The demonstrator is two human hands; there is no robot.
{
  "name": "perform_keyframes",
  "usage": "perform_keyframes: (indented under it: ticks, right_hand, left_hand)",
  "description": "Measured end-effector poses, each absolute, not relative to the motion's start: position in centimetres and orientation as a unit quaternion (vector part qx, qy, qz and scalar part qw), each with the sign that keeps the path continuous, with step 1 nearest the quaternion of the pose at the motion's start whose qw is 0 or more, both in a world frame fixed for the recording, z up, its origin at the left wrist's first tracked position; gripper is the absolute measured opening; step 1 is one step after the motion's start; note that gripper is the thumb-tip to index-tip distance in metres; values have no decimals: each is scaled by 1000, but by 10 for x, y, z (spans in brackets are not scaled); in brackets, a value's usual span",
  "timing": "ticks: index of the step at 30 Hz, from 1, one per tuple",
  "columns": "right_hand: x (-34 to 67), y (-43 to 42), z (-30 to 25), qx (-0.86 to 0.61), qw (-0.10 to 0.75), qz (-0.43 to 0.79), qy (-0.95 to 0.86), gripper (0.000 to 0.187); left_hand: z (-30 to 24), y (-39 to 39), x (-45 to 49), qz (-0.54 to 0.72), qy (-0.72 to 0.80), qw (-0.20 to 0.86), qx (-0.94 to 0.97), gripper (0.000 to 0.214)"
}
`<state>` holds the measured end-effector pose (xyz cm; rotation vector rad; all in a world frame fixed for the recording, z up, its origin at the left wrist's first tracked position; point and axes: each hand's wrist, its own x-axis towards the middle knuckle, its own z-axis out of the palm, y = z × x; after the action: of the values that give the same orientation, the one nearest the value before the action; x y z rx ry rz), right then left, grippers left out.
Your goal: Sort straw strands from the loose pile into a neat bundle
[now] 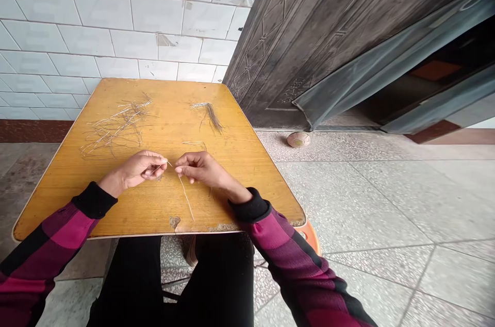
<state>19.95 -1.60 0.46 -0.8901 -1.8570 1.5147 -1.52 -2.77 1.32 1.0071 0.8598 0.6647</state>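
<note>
Head view: strands [122,125] on chipped yellow table [240,177], white-tiled wall [154,12], dark door [288,43]

The yellow table [174,100] bears a loose heap of strands [120,127] and a smaller bundle [212,116].

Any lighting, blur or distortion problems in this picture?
Head view: soft, even light on the table; very dark doorway interior. Head view: door leaning and ball flattened, probably lens distortion and squeezing; left hand and right hand fairly clear, pile of thin strands hard to separate.
</note>
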Motion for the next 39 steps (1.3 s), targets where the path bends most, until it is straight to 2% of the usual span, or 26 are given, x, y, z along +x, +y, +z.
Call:
perform_keyframes:
  ticks: [6,10,15,17,28,34,39]
  right_hand:
    - [198,-16,4,-374,267,568,-682,28]
    - [211,-5,7,-417,309,558,-648,22]
    - [232,12,11,-491,369,509,-603,10]
    - [237,18,11,-520,377,480,-598,12]
    - [238,29,-2,-607,315,379,-624,15]
    - [245,31,-1,-629,249,230,-700,5]
    - [247,31,2,-652,236,110,-712,9]
  left_hand:
    - [14,-28,-14,326,401,716,470,22]
    - [15,-28,-19,351,416,687,482,26]
    - [11,-26,-24,400,471,583,527,24]
    - [10,-25,-24,401,481,563,539,23]
    - [12,-30,-21,356,496,541,579,22]
    - [9,-28,-23,347,491,539,590,21]
    - [11,-29,-23,362,486,531,593,21]
